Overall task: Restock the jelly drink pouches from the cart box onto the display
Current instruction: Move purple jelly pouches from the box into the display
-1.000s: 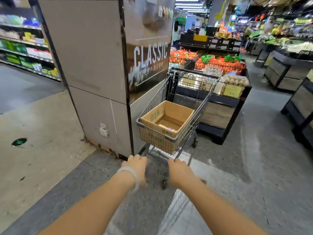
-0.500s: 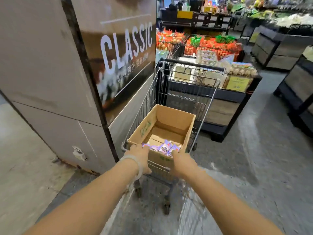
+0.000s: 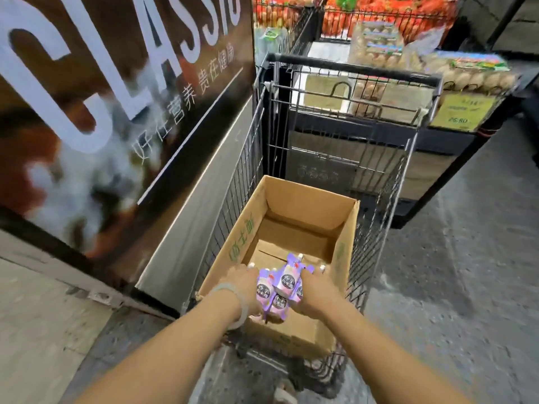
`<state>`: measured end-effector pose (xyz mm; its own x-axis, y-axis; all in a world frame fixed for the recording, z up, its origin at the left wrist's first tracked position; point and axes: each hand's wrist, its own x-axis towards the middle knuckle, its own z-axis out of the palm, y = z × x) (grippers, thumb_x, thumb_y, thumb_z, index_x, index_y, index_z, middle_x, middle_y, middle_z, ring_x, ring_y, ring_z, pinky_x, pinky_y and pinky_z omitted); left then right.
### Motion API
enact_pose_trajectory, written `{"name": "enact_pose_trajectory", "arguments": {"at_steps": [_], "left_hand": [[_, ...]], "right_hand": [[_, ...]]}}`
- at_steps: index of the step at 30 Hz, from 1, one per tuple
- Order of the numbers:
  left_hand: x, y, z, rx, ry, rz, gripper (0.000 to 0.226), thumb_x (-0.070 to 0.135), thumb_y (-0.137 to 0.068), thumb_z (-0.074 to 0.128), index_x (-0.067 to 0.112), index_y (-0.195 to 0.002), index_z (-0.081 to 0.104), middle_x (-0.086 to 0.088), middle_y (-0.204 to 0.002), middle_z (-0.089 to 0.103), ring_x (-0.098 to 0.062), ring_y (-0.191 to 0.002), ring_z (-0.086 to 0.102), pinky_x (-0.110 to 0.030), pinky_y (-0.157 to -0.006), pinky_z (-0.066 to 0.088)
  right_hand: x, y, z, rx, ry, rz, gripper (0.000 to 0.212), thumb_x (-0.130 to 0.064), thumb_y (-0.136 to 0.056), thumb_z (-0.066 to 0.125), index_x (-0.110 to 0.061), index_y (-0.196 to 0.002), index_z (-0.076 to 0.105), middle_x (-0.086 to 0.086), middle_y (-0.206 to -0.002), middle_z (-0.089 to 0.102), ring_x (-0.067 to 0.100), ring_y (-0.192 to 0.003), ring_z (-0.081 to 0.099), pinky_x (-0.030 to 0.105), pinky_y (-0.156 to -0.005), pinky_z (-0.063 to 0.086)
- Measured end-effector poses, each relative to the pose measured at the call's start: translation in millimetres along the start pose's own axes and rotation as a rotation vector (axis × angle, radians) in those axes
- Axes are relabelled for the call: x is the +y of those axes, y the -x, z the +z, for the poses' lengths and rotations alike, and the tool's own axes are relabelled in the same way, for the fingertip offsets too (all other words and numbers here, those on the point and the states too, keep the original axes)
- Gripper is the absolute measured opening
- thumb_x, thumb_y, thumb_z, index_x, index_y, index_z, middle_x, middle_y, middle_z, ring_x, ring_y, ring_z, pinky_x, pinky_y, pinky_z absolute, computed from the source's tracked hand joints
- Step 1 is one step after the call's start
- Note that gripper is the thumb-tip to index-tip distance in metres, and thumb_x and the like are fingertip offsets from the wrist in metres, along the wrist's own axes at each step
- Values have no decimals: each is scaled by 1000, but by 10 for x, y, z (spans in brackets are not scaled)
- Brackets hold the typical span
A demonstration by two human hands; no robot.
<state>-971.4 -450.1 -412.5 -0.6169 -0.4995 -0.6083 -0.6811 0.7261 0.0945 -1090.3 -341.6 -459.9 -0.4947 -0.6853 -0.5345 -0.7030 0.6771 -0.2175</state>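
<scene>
Inside the cardboard box (image 3: 294, 225), both hands' grips clasp glossy purple pouches (image 3: 280, 290).

A supermarket aisle had a speckled grey floor (image 3: 455, 287) on the right and a paler floor strip (image 3: 35, 330) on the left. A square pillar (image 3: 186, 205) stood at left, carrying a dark poster (image 3: 116, 91) with large white letters reading CLASSIC. Ahead stood a dark display stand (image 3: 423, 135) of egg cartons (image 3: 472, 74) with a yellow price sign (image 3: 463, 112); behind it were wire bins (image 3: 388, 21) of orange goods.
</scene>
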Motion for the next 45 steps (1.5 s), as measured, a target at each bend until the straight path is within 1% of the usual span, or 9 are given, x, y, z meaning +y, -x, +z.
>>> {"name": "enact_pose_trajectory", "arguments": {"at_steps": [8,16,21,25,28,35,38,42,45], "left_hand": [[-50,-1314,301,-185,-19,58,60,35,-79,67,17,-130,42,-9,-132,45,-28,-125,42,-36,-98,42],[-2,-2359,1076,-268,149,12,71,42,-89,55,14,-146,23,-13,-147,32,-30,-136,32,-36,-111,30],[226,-2823,1323,-232,441,-68,53,42,-90,55,13,-132,43,-9,-131,53,-27,-122,48,-33,-98,39],[364,-3043,1451,-302,555,-183,58,39,-76,68,17,-126,49,-7,-123,60,-28,-117,54,-37,-98,45],[408,-3113,1512,-331,503,-248,46,40,-62,68,16,-101,62,-9,-106,67,-29,-103,62,-39,-88,53],[401,-3086,1332,-387,520,-250,39,29,-86,62,6,-117,55,-11,-114,64,-30,-104,61,-32,-84,48],[297,-2951,1195,-380,744,-274,35,26,-82,67,11,-111,56,-6,-99,66,-28,-92,63,-33,-85,50],[90,-2732,800,-278,1138,-250,23,4,-84,66,21,-95,56,0,-87,68,-13,-74,62,-22,-64,54],[-39,-2581,373,-207,1275,-152,34,-5,-85,62,26,-98,57,3,-89,67,-12,-77,62,-21,-70,56]], "right_hand": [[319,-961,372,-138,-193,196,42,-32,-86,58,-10,-121,50,11,-125,55,29,-115,54,31,-85,46],[578,-1689,1142,21,-1019,851,58,-17,-76,70,0,-126,45,19,-125,57,34,-116,56,36,-95,46],[623,-1906,1559,107,-1100,1003,90,-26,-76,74,-5,-146,21,21,-143,39,35,-132,39,41,-107,36],[676,-2001,1755,90,-1046,1082,84,-29,-77,74,-4,-143,29,19,-141,43,35,-130,42,39,-103,37],[758,-2060,1769,15,-978,1077,61,-32,-78,72,-1,-126,51,19,-127,56,34,-118,54,35,-90,44],[701,-2011,1624,20,-1083,1004,34,-18,-81,67,-2,-110,56,15,-109,64,31,-100,61,28,-76,44],[659,-1916,1357,178,-1360,936,24,1,-79,66,-5,-101,56,14,-94,64,24,-73,60,15,-56,49],[590,-1849,869,199,-1590,710,38,10,-77,67,-12,-107,56,14,-102,69,25,-81,66,33,-72,56],[501,-1788,374,135,-1586,517,37,9,-81,64,-12,-110,55,6,-91,67,15,-70,65,19,-49,51]]}}
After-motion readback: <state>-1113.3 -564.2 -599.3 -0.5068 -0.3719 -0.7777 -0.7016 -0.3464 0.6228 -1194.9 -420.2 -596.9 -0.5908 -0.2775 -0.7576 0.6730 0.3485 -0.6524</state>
